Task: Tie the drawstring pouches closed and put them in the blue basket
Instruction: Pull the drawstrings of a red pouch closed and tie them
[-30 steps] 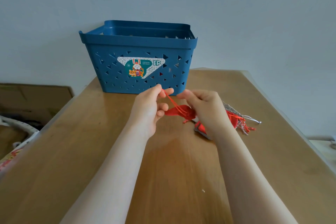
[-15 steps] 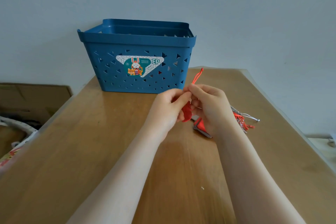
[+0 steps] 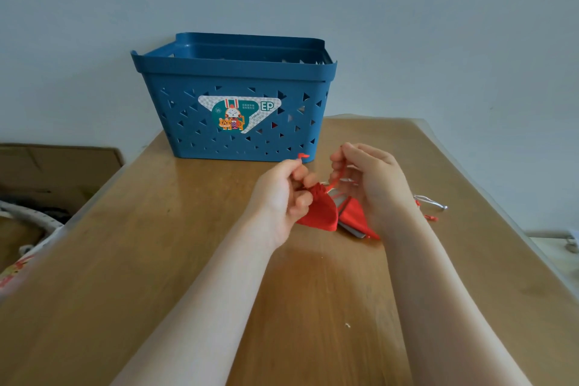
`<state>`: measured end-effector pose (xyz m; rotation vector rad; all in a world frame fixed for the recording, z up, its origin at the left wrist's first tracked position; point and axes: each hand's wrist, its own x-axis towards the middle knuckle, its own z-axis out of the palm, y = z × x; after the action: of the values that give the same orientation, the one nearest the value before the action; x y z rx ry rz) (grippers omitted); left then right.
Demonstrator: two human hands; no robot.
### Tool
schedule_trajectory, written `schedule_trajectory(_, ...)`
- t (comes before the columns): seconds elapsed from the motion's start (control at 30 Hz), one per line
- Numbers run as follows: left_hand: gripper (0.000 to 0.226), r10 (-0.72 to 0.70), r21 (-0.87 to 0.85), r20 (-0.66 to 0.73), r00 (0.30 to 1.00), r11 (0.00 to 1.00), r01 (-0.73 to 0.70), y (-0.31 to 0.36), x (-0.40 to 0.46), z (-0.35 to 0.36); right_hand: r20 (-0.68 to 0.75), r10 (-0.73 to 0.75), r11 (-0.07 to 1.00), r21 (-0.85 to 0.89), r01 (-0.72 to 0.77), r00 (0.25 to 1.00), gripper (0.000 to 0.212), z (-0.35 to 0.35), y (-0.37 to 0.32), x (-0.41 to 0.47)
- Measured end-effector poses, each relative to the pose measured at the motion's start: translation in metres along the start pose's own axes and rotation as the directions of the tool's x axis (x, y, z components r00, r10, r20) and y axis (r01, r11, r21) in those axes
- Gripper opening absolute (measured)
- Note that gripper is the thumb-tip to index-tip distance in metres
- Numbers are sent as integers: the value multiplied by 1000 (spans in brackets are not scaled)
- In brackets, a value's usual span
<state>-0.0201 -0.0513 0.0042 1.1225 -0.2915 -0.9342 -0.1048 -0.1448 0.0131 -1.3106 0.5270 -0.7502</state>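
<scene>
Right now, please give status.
Left hand pinches red pouch; right hand pulls its cord. Blue basket behind, path free.

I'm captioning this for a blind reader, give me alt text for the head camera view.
Two hands, left hand and right hand, pull the cords of a red drawstring pouch over a wooden table. More pouches lie beside it; a blue basket stands behind.

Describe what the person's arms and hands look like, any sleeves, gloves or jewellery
Both forearms are bare up to the frame's edge, with no sleeves showing. The left hand and right hand wear no gloves; no rings, watch or bracelets are visible.
</scene>
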Motion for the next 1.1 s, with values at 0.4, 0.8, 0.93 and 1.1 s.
schedule_trajectory(0.4, 38, 326, 863, 402, 856, 177, -473, -11, -7, -4, 221, -174, 831, -490, 264, 960, 38, 6, -11, -9)
schedule_trajectory(0.8, 42, 298, 473, 227, 927, 798, -372, -6, -1, -2, 246, -169, 784, -553, 282, 954, 12, -10, -4, -3)
schedule_trajectory(0.93, 43, 289, 473, 192, 938, 810, -347, -2, -2, -5, 286, -190, 690, -642, 334, 939, 16, -11, -9, -5)
schedule_trajectory(1.1, 41, 295, 442, 167, 941, 830, -339, -1, 3, -10, 263, -203, 720, -613, 326, 943, 15, -17, -15, -6)
